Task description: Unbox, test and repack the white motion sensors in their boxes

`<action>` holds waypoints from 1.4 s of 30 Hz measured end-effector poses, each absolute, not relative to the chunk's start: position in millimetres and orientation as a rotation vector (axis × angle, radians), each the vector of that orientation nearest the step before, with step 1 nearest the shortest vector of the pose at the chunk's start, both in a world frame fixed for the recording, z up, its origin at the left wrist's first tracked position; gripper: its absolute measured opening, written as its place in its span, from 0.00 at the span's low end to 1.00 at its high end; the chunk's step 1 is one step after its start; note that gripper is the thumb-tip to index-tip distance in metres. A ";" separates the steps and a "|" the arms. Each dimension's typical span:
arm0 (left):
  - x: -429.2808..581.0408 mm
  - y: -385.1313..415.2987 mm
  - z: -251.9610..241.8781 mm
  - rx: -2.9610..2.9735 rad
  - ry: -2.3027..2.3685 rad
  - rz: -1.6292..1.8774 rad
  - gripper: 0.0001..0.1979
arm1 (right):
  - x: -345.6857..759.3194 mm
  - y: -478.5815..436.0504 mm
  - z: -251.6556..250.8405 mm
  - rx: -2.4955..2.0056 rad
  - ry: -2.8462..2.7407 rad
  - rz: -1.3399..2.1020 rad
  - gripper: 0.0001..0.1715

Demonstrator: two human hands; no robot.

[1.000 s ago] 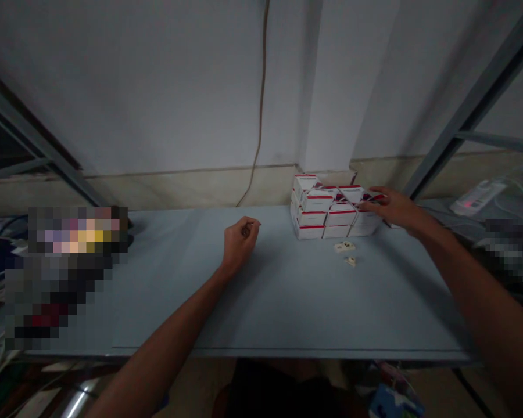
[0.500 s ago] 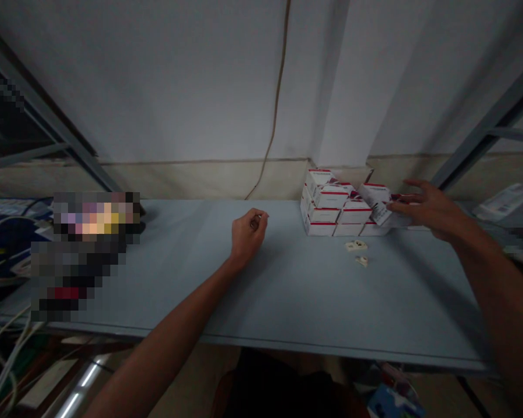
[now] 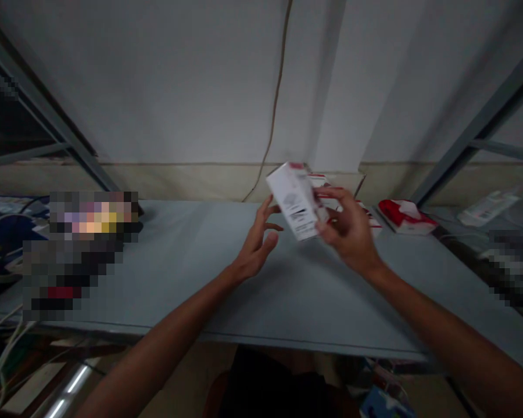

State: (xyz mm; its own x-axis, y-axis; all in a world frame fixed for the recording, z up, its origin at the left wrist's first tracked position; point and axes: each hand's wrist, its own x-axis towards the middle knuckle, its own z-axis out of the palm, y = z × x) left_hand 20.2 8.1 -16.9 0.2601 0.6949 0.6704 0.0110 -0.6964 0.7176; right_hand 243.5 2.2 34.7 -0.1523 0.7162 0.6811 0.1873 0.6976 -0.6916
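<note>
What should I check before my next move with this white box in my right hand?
Right hand has a grip on the white box: ok, the fingers are around its lower end.
Left hand is free: ok, it is open and apart from the box.
Print on the box is readable: not ok, it is blurred in this view.
Box flaps are shut: cannot tell from this view.
Stack of boxes is standing steady: cannot tell, the held box and right hand hide most of it.
Red-and-white packet is away from both hands: ok, it lies further right on the table.
</note>
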 end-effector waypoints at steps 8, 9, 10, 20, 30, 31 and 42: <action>14.2 33.4 -29.7 1.424 0.904 1.684 0.28 | 223.2 5.4 12.9 -0.861 -1.829 -0.005 0.20; 12.9 34.9 -29.6 1.394 0.927 1.700 0.28 | 232.1 13.0 16.8 -0.965 -1.743 -0.154 0.23; 12.2 35.8 -29.4 1.364 0.943 1.710 0.28 | 240.0 20.9 20.5 -1.100 -1.674 -0.270 0.28; 19.7 33.6 -35.0 1.177 1.034 1.647 0.30 | 225.3 46.8 24.8 -1.787 -1.878 -0.508 0.36; 15.2 38.7 -34.3 1.193 1.055 1.657 0.28 | 219.9 55.2 10.7 -1.574 -1.954 -0.449 0.37; 14.6 38.7 -34.0 1.204 1.061 1.660 0.28 | 223.9 55.7 13.2 -1.497 -1.968 -0.439 0.36; 16.7 35.2 -30.5 1.271 1.083 1.607 0.30 | 386.1 67.2 34.4 -1.507 -1.412 -0.479 0.40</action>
